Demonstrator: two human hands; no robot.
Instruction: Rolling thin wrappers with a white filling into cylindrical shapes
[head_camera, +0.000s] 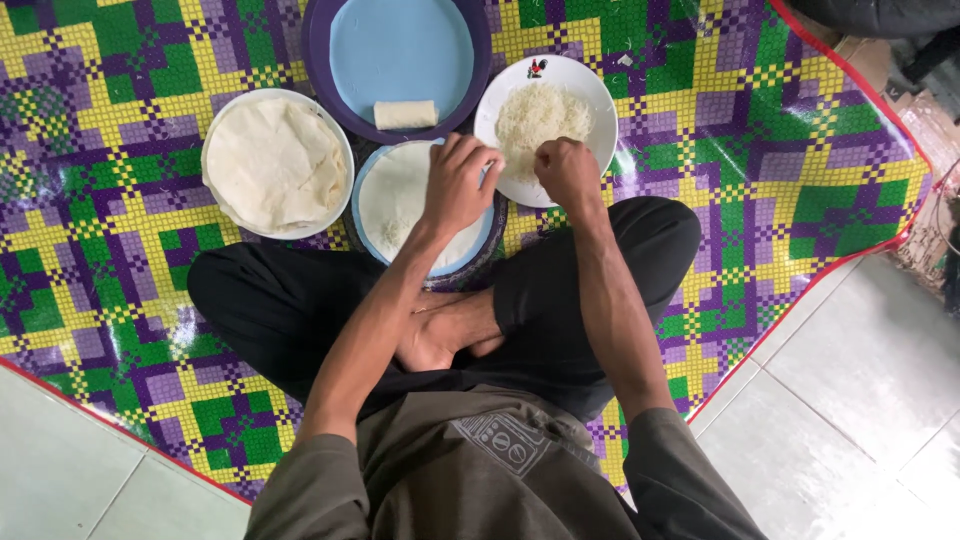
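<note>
I sit cross-legged on a patterned mat. My left hand (458, 183) hovers with fingers spread over a blue plate (487, 224) that carries a thin white wrapper (390, 200). My right hand (566, 170) is curled at the near edge of a white bowl (590, 95) of white shredded filling (540, 115), fingers pinched on some of it. A rolled white roll (405, 114) lies on a light blue plate (400, 50) set in a purple tray (480, 50).
A white bowl (210, 150) with a stack of thin round wrappers (278, 162) stands at the left. The green, yellow and purple checked mat (760, 150) covers a pale tiled floor (860, 400). Dark items lie past the mat's upper right corner.
</note>
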